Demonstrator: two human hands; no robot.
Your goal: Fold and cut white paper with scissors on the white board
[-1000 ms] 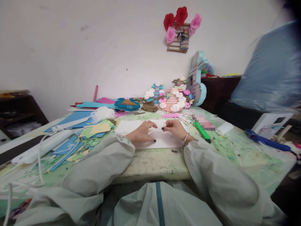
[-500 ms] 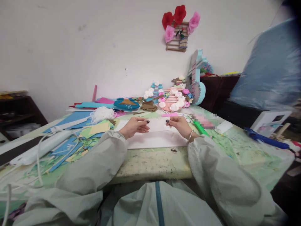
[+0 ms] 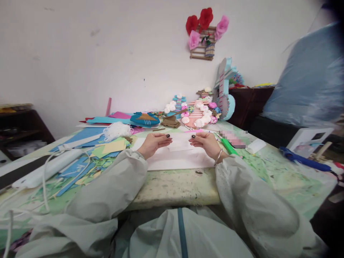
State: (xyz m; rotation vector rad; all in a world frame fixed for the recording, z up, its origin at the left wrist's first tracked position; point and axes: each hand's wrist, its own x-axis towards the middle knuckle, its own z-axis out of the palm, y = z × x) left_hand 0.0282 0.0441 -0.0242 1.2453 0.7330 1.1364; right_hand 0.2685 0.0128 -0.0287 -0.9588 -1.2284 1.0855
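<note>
Between my two hands is a small strip of white paper (image 3: 180, 142), held by its two ends above a larger white sheet (image 3: 182, 161). My left hand (image 3: 155, 144) pinches the strip's left end, thumb on top. At the right end, my right hand (image 3: 205, 142) grips it between thumb and curled fingers. The large sheet lies flat near the table's front edge. White on white makes the strip's outline hard to see.
Paper scraps (image 3: 104, 157), white yarn (image 3: 117, 132) and a white power strip (image 3: 51, 168) lie to the left. Yarn-and-paper crafts (image 3: 197, 113) stand at the back. To the right are a green tool (image 3: 228, 146), a blurred-out phone-like item (image 3: 236, 141) and a blue-handled glue gun (image 3: 303, 159).
My right hand has shifted very slightly, and the strip now sits a little flatter and lower between my hands. Both hands keep their hold on it.
</note>
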